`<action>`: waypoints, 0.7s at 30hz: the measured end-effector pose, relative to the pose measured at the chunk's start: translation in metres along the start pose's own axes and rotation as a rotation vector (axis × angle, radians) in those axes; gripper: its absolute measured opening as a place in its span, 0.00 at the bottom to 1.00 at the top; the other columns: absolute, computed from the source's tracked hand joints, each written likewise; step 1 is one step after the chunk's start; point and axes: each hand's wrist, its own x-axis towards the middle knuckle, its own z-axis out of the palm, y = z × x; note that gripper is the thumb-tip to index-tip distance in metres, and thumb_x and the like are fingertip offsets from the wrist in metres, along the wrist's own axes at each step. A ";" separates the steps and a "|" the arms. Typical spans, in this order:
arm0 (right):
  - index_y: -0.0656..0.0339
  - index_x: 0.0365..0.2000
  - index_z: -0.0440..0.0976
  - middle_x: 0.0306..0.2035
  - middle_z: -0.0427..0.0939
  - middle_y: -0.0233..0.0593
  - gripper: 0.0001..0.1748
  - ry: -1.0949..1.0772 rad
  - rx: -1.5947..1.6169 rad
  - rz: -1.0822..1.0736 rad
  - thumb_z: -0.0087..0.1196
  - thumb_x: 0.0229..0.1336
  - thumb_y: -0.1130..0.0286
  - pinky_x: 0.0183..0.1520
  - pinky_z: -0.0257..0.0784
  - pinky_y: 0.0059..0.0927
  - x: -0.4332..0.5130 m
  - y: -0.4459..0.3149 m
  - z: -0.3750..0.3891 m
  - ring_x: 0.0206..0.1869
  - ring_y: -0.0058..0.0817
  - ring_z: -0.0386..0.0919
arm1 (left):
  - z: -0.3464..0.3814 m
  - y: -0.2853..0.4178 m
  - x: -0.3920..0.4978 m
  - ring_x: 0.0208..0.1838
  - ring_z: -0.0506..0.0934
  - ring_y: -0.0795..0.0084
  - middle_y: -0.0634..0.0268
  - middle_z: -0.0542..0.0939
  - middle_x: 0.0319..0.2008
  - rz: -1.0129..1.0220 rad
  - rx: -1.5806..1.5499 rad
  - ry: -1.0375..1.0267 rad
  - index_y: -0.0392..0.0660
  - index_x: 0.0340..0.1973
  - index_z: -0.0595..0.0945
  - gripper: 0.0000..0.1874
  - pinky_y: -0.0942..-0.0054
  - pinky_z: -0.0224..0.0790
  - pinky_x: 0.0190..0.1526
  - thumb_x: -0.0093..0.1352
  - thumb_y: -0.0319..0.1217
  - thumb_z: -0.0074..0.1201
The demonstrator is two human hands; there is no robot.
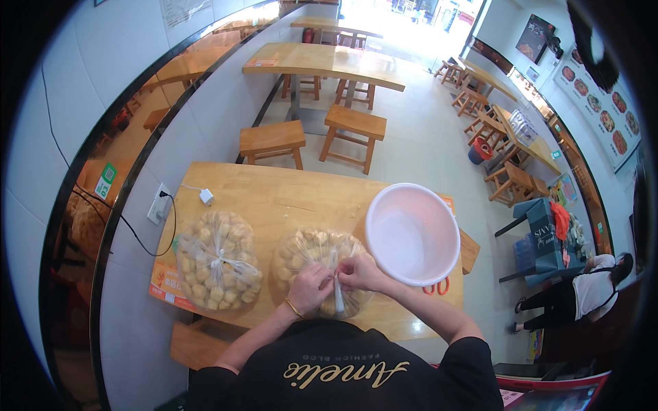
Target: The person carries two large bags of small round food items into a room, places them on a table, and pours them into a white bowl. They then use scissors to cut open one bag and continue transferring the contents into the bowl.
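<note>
A clear plastic bag (298, 251) full of pale yellow, puffy food pieces sits on the wooden table before me. My left hand (312, 287) and my right hand (359, 272) meet over its top, fingertips pinching the gathered plastic at the bag's neck. A whitish twisted end of plastic hangs from between them toward my chest. To the left rests a second clear bag (218, 282) of the same pieces, its neck knotted on top. Right of my hands stands a large white plastic basin (396, 241); nothing shows inside it. Red looped handles (437, 286), apparently of scissors, poke out beneath its near rim.
A white charger (206, 197) lies at the wooden table's (308, 190) far left, near a wall socket (158, 205) with a black cable. Wooden stools (354, 123) stand beyond the far edge. At right, a person (586, 293) stands near a cloth-covered table (540, 236).
</note>
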 end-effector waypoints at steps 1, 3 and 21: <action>0.68 0.31 0.80 0.23 0.83 0.36 0.07 -0.049 -0.004 -0.027 0.58 0.60 0.73 0.34 0.79 0.27 0.002 0.001 -0.004 0.30 0.22 0.84 | -0.001 -0.002 0.001 0.33 0.79 0.59 0.59 0.78 0.29 0.030 0.013 -0.018 0.43 0.35 0.83 0.07 0.65 0.75 0.35 0.61 0.27 0.63; 0.69 0.33 0.81 0.24 0.83 0.37 0.07 -0.181 0.039 -0.051 0.56 0.61 0.75 0.34 0.80 0.26 0.008 0.000 -0.014 0.30 0.22 0.84 | -0.004 -0.008 0.003 0.34 0.79 0.59 0.60 0.78 0.30 0.083 0.037 -0.051 0.43 0.35 0.84 0.07 0.65 0.75 0.35 0.61 0.26 0.62; 0.68 0.27 0.79 0.20 0.80 0.42 0.07 0.067 -0.561 -0.384 0.58 0.54 0.73 0.31 0.78 0.31 0.012 -0.008 -0.001 0.26 0.29 0.84 | -0.006 -0.008 0.000 0.34 0.79 0.58 0.59 0.77 0.30 0.075 0.044 -0.032 0.43 0.35 0.82 0.06 0.63 0.74 0.34 0.62 0.25 0.62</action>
